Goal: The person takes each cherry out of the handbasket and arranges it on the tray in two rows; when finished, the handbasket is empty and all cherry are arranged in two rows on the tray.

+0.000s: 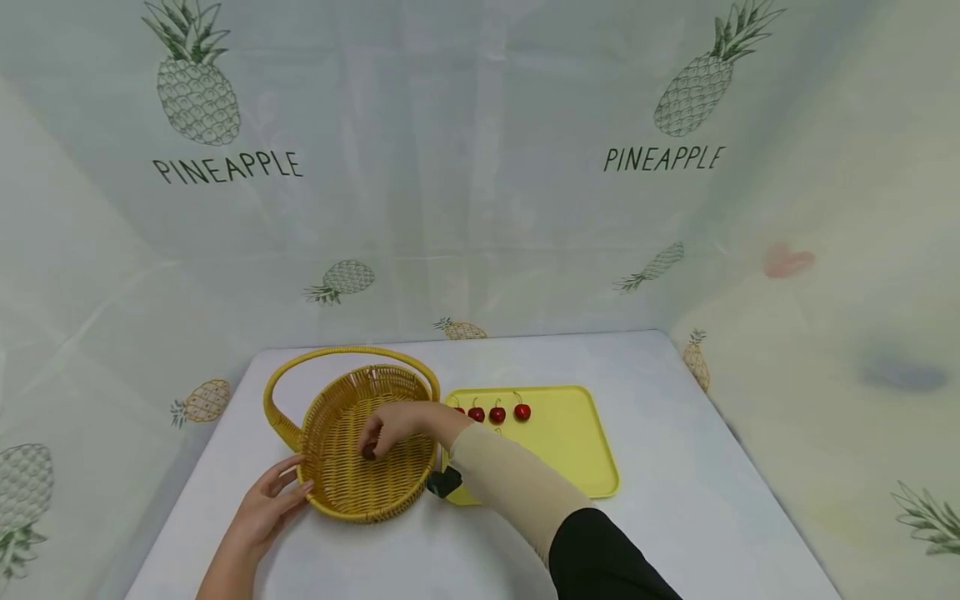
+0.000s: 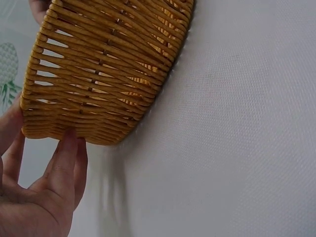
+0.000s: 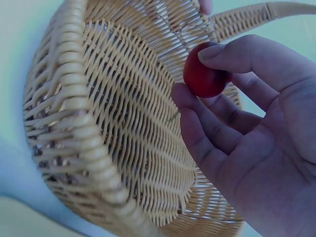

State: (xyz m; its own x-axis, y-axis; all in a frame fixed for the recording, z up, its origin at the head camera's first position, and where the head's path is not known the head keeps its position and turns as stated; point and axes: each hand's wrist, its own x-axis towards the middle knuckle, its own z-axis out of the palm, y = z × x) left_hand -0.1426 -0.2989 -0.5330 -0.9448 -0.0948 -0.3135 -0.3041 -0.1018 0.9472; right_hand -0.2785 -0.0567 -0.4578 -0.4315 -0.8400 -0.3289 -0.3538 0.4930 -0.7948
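Observation:
My right hand (image 1: 399,423) is inside the yellow wicker basket (image 1: 348,492), above its woven floor. Between thumb and fingers it pinches a dark red cherry (image 3: 203,74), seen best in the right wrist view. At the basket's left side, my left hand (image 1: 266,504) holds the rim, its fingertips and thumb on the wicker; the left wrist view shows these fingers against the basket's wall (image 2: 98,74). Right of the basket lies a yellow tray (image 1: 573,458) bearing several red cherries (image 1: 522,412) with stems, in a row along its far side. My right forearm hides part of the tray.
The basket's tall arched handle (image 1: 352,350) rises over its far side. A white cloth covers the table (image 1: 697,500). Behind it hangs a pale curtain (image 1: 480,167) printed with pineapples. A small black object (image 1: 444,482) shows beneath my right wrist.

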